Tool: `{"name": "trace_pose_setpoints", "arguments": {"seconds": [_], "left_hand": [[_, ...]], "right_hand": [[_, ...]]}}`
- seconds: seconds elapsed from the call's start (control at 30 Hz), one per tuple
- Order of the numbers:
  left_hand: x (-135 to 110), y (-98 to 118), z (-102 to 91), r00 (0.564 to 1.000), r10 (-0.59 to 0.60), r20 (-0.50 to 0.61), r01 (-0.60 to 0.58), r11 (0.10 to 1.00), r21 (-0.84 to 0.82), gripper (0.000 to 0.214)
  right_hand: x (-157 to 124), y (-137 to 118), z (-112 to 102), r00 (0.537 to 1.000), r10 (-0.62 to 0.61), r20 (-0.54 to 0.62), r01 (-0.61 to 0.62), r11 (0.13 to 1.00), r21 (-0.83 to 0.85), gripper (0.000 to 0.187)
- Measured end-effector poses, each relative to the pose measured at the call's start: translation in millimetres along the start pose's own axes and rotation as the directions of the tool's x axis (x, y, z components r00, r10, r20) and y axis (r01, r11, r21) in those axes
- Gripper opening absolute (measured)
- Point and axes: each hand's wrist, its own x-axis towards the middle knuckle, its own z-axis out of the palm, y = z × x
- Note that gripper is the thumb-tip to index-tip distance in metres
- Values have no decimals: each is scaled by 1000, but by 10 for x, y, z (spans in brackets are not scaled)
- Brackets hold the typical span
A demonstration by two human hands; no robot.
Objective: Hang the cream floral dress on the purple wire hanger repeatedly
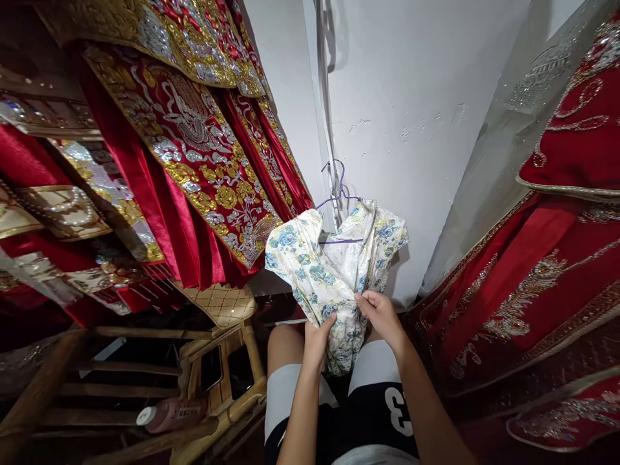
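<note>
A short-sleeved white dress (310, 265) with blue and yellow flowers hangs on a purple hanger (343, 190) in front of me. The hanger's hook is up against a narrow metal upright on the wall. At the waist, my left hand (317, 339) grips the cloth on the left side, thumb on top. Slightly higher and to the right, my right hand (380, 313) pinches the front edge near the bottom of the V-neck. The lower part of the dress drops between my knees, and some of it is hidden by my hands.
Red costumes with gold and silver embroidery (203, 148) hang at the left. More beaded red garments (523, 303) hang at the right, near a sheer veil (484, 155). A bamboo chair (130, 368) stands lower left with a pink bottle (172, 414). A white wall (407, 84) is behind.
</note>
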Motion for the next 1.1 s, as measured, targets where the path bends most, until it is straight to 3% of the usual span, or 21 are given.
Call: {"name": "trace_pose_setpoints", "arguments": {"seconds": [0.07, 0.13, 0.2, 0.23, 0.3, 0.37, 0.57, 0.67, 0.8, 0.97, 1.1], "left_hand": [[-4, -76, 15, 973, 156, -168, -126, 977, 173, 69], [-48, -138, 60, 851, 438, -290, -290, 852, 435, 74], [-99, -190, 127, 724, 655, -217, -400, 654, 642, 73], [-115, -211, 161, 701, 702, -130, -445, 572, 689, 68], [-114, -235, 216, 707, 706, 40, -532, 493, 688, 53], [-79, -226, 242, 719, 681, 136, -599, 509, 618, 40], [-43, -92, 265, 711, 659, 244, -688, 583, 433, 8], [-90, -77, 327, 738, 628, 246, -659, 591, 465, 11], [-108, -103, 465, 788, 497, 362, -606, 527, 596, 13], [-129, -248, 634, 784, 404, 471, -615, 400, 680, 14], [-111, -270, 680, 823, 354, 445, -568, 476, 672, 13]], "right_hand": [[5, -40, -15, 996, 42, 82, -38, 998, -45, 41], [0, -97, 5, 979, 84, 188, -76, 996, -52, 36], [-2, -162, 55, 951, 113, 288, -112, 994, -22, 30], [4, -195, 86, 934, 125, 334, -131, 991, -7, 27], [31, -258, 142, 906, 145, 398, -165, 986, 16, 22], [70, -310, 175, 891, 155, 427, -185, 982, 30, 19], [71, -332, 148, 910, 111, 399, -162, 982, 97, 19], [131, -348, 87, 943, 91, 321, -145, 978, 148, 24], [663, -633, -71, 993, 27, 119, -56, 967, 247, 28], [1459, -1229, -125, 996, -40, -75, 63, 944, 323, 26], [1480, -1353, 14, 985, -146, -88, 166, 940, 298, 26]]}}
